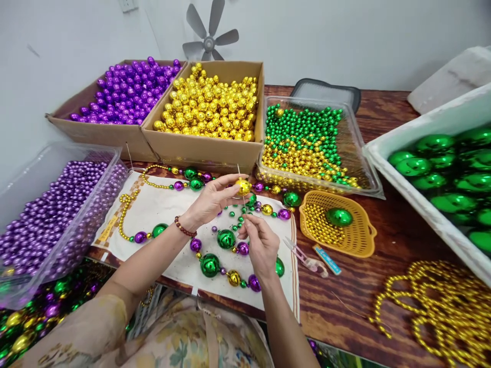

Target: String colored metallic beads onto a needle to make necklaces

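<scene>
My left hand (pixel 217 197), with a brown bead bracelet at the wrist, pinches a shiny gold bead (pixel 243 187). A thin needle (pixel 244 205) passes through that bead, its tip showing above. Just below, my right hand (pixel 261 243) grips the needle's lower part between thumb and fingers. Beneath both hands, a garland of purple, gold and green beads (pixel 210 265) winds over a white cloth (pixel 176 255). Small loose green beads (pixel 232 214) lie on the cloth, partly hidden behind my hands.
Behind stand cardboard boxes of purple (pixel 61 120) and gold beads (pixel 209 110). A clear tray (pixel 374 186) holds small beads; another (pixel 23 291) is at left. A yellow basket (pixel 366 245), thread snips (pixel 303 255), gold bead strings (pixel 441 306) and a white foam box (pixel 425 230) occupy the right.
</scene>
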Motion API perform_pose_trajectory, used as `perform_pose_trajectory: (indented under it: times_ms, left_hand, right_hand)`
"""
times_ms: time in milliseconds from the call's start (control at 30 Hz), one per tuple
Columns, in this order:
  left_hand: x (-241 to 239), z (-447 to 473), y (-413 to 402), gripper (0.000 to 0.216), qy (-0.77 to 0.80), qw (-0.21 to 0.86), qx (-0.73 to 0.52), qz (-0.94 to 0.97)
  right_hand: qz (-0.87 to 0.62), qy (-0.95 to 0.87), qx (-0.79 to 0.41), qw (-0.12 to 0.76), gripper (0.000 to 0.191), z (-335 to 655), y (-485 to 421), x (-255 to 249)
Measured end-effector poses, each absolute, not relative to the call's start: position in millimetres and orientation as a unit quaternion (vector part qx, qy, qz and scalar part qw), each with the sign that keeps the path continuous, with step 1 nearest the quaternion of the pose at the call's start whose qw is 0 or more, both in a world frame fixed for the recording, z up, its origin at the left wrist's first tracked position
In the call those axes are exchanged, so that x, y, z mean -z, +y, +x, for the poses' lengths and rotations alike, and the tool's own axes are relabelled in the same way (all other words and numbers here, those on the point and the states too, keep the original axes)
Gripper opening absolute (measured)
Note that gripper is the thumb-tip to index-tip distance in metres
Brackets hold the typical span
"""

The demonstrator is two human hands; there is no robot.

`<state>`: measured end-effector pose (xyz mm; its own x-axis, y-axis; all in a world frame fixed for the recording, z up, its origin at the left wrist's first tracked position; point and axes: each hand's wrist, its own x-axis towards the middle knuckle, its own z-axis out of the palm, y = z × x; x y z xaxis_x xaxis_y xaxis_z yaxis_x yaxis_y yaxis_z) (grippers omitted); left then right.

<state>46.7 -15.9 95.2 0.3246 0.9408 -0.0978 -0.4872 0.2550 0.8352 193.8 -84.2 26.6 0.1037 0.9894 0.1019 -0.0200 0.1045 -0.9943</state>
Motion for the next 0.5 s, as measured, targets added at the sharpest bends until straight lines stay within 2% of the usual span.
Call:
perform_pose_trajectory:
  times_ms: [133, 233, 333, 433, 500]
  left_hand:
    - [-87.9, 45.3, -19.5, 0.031, 0.330, 0.720, -0.426, 0.437]
    - [-76.0, 35.0, -17.0, 0.034, 0.380, 0.675, -0.421, 0.472]
    - [-56.5, 19.8, -15.3, 0.025, 0.479, 0.556, -0.410, 0.542]
    - [-36.4, 6.1, -20.9, 0.009, 0.539, 0.431, -0.326, 0.646]
    - [-27.2, -0.7, -28.7, 0.014, 0.542, 0.381, -0.256, 0.704]
  right_hand:
    - [-0.483, -0.478, -0.478, 0.556, 0.016, 195.3, -73.3, -34.6]
    - [-0.474, -0.464, -0.499, 0.558, 0.018, 206.1, -69.0, -34.8]
    - [-0.481, -0.440, -0.495, 0.575, 0.020, 220.7, -71.6, -30.8]
    - [-0.497, -0.423, -0.482, 0.585, 0.024, 231.3, -77.9, -24.0]
    - [-0.505, -0.414, -0.476, 0.589, 0.025, 234.2, -82.3, -19.1]
